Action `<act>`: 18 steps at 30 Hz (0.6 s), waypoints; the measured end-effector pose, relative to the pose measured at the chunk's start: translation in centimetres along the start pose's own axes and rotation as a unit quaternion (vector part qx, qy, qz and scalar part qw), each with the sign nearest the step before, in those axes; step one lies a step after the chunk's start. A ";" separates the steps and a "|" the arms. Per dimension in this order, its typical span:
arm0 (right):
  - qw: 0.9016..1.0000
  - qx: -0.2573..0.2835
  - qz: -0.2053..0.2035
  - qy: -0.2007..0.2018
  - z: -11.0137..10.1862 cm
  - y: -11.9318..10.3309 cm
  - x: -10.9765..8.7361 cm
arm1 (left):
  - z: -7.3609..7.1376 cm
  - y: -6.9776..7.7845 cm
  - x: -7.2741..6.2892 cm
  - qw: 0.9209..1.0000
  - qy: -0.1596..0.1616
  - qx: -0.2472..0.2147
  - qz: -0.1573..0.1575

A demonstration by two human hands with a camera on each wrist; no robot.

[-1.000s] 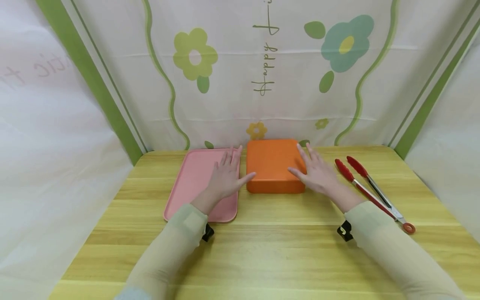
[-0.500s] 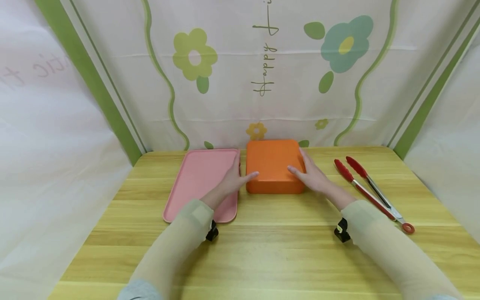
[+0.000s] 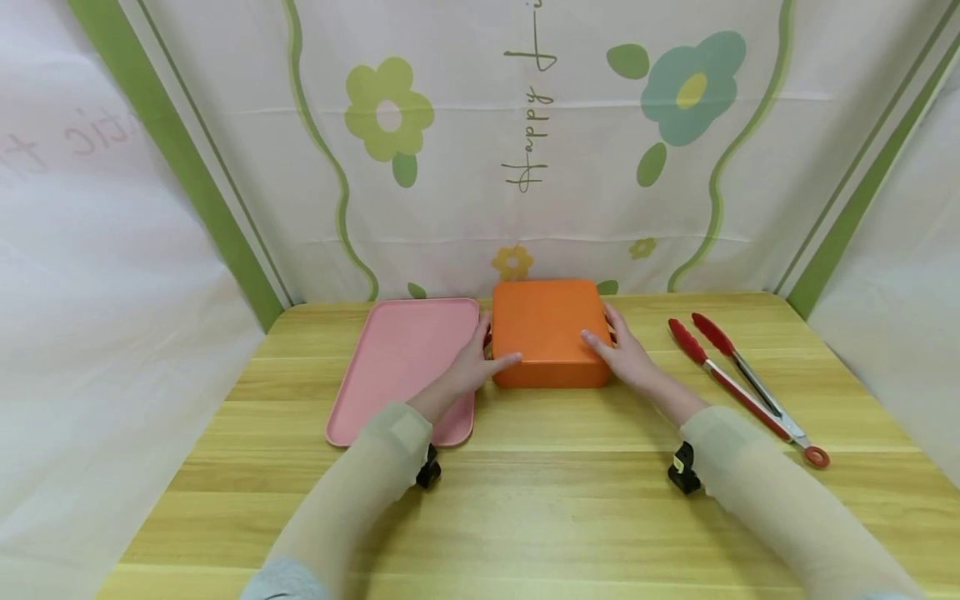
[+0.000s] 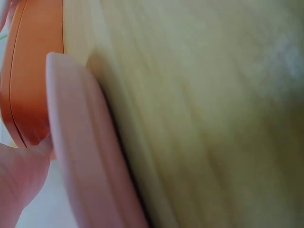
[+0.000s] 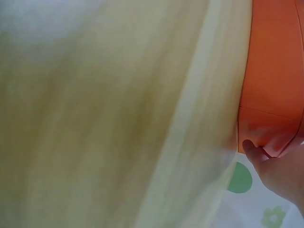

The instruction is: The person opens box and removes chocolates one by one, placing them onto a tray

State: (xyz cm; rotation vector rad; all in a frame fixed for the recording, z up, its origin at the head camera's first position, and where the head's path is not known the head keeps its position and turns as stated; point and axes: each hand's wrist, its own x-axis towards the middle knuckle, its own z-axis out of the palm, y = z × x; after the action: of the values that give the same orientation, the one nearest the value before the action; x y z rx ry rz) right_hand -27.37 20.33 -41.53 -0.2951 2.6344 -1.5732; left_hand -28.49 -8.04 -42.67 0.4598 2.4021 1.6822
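An orange box (image 3: pixel 551 321) with rounded corners sits at the back middle of the wooden table. My left hand (image 3: pixel 467 364) grips its left side, thumb along the front top edge. On the opposite side my right hand (image 3: pixel 632 360) holds the box, its thumb over the near right corner and its fingers along the side wall. A thin seam runs around the box (image 4: pixel 35 71) near its top in the left wrist view. Fingers of the right hand (image 5: pixel 280 173) bend in against the box's side in the right wrist view. The far fingertips are partly hidden.
A pink tray (image 3: pixel 401 362) lies left of the box, its right edge under my left wrist. Red-and-steel tongs (image 3: pixel 750 402) lie spread on the table (image 3: pixel 555 500) to the right of my right hand. A flower-printed curtain (image 3: pixel 465 200) hangs behind.
Both hands have come down from above onto the sides of the orange box, their spread fingers closing against it. The box, tray and tongs have stayed in place.
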 end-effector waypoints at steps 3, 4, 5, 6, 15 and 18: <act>1.000 0.012 -0.007 0.005 0.2 0.0 -0.1 | 0.1 0.0 0.1 1.000 -0.002 -0.008 0.010; 1.000 0.014 -0.010 0.007 0.3 0.1 -0.1 | 0.1 0.0 0.2 1.000 -0.002 -0.008 0.011; 1.000 0.016 -0.011 0.009 0.3 0.1 -0.1 | 0.1 0.0 0.2 1.000 0.000 -0.008 0.012; 1.000 0.018 -0.013 0.010 0.4 0.1 -0.1 | 0.1 0.0 0.2 1.000 0.001 -0.007 0.010; 0.999 0.023 -0.012 0.023 0.8 0.2 0.1 | 0.1 0.0 0.1 1.000 -0.010 -0.008 0.006; 0.999 0.027 -0.011 0.024 0.9 0.1 0.1 | 0.0 0.0 0.1 1.000 -0.013 -0.008 0.006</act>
State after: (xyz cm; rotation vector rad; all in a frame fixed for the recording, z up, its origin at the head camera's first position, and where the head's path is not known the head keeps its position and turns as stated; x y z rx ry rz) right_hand -27.36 19.61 -42.03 -0.2890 2.6283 -1.6757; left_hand -28.53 -7.96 -42.67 0.4905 2.3707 1.6878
